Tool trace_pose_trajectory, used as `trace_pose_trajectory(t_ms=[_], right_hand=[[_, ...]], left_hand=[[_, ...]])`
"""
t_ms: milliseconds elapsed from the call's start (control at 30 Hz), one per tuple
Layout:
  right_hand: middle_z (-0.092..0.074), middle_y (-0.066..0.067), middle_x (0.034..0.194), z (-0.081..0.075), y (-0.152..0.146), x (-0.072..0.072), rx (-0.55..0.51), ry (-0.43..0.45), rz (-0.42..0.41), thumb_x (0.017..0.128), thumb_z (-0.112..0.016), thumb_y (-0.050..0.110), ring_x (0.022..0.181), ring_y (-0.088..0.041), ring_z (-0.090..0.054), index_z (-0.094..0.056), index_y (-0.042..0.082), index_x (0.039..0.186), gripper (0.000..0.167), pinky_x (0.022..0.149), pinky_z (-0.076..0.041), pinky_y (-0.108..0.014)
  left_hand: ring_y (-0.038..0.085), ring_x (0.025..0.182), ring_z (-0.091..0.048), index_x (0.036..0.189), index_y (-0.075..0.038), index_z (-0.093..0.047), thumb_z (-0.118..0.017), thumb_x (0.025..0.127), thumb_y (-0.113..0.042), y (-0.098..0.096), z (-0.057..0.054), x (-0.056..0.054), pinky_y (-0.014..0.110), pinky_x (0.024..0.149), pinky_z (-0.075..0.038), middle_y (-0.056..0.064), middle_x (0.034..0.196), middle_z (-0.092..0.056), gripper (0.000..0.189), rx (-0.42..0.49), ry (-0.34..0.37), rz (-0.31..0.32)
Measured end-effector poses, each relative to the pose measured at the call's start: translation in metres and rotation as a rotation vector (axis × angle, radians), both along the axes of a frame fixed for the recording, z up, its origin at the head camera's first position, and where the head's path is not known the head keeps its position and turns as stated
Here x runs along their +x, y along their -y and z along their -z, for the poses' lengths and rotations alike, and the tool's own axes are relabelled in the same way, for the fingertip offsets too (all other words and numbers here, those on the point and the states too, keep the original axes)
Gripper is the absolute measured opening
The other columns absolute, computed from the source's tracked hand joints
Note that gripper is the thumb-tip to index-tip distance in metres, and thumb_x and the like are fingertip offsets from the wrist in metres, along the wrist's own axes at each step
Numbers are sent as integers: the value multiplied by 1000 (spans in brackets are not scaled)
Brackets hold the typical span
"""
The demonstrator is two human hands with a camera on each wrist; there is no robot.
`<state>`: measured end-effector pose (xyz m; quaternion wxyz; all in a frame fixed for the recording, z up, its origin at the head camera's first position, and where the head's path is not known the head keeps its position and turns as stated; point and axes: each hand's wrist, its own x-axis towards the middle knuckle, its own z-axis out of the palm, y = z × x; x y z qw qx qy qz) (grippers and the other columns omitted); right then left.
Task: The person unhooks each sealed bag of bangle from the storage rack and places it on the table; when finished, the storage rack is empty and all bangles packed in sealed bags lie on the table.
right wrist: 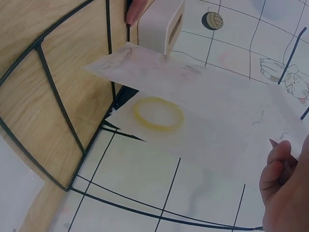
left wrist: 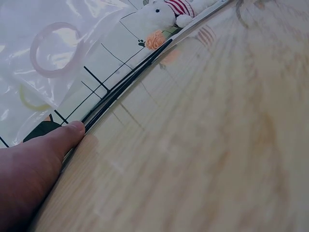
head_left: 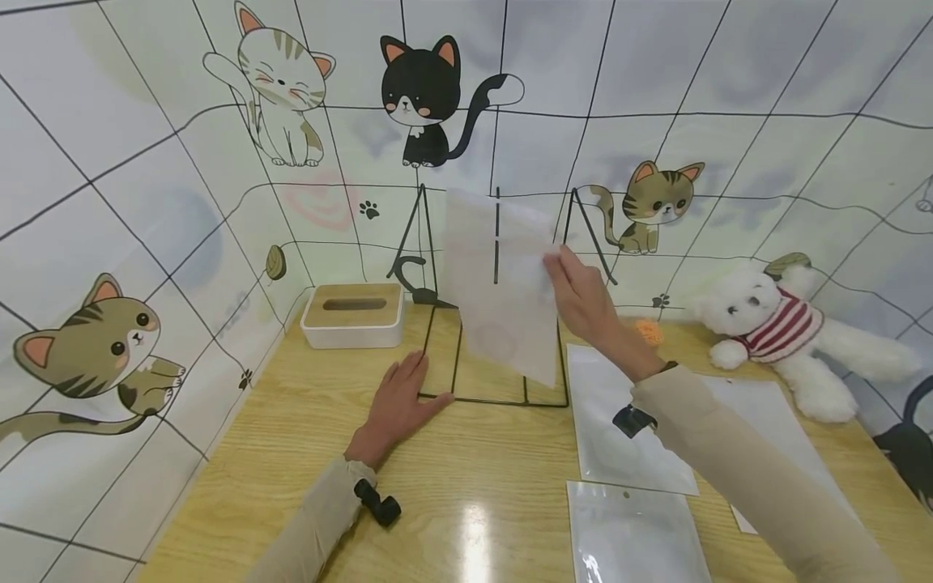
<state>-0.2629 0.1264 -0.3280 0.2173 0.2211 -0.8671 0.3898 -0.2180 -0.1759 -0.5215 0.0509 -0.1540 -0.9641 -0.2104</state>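
My right hand (head_left: 583, 291) pinches the right edge of a thin, translucent white plastic bag (head_left: 503, 283). The bag stands upright in front of a black wire rack (head_left: 510, 402) on the table. In the left wrist view a pink ring (left wrist: 57, 50) shows through the plastic, and in the right wrist view a yellow ring (right wrist: 159, 114). My left hand (head_left: 397, 405) rests flat on the table at the rack's left front corner, fingers spread. Its thumb touches the rack's front wire, as the left wrist view shows. The bag hides the middle of the rack.
A white tissue box with a wooden lid (head_left: 353, 316) sits behind my left hand. Right of the rack lie several flat, white, shiny packets (head_left: 637, 534). Farther back are an orange ball-like decoration (head_left: 647, 332) and a white plush bear (head_left: 790, 328). A cat-patterned wall (head_left: 568, 65) closes the table's back.
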Motion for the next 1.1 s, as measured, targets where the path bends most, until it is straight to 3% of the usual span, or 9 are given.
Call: trace_pose_trajectory(t_ms=[567,900,1100], right_hand=[[-31,-3,65,-5,-12,22,6,80,-46,110,-34,32,56,-16,-30,-45,6,90,34,53,-29,-30],[-34,-3,68,-5,-15,32,-4,100,-72,109,-34,33,63,-20,-40,-48,7,94,34,54,-30,-29],[-34,-2,68,-5,-15,38,1,68,-81,109,-35,29,65,-19,-41,-50,6,94,31,54,-31,-28]], left_hand=[[28,153,-25,155,0,-32,-54,93,-65,-1,1,1,48,125,-19,14,163,-30,92,-3,-40,11],[29,152,-27,154,0,-34,-55,93,-65,0,1,0,47,125,-20,14,162,-32,92,2,-58,6],[28,153,-25,154,0,-33,-54,93,-65,-1,2,0,47,125,-19,14,163,-31,92,4,-49,7]])
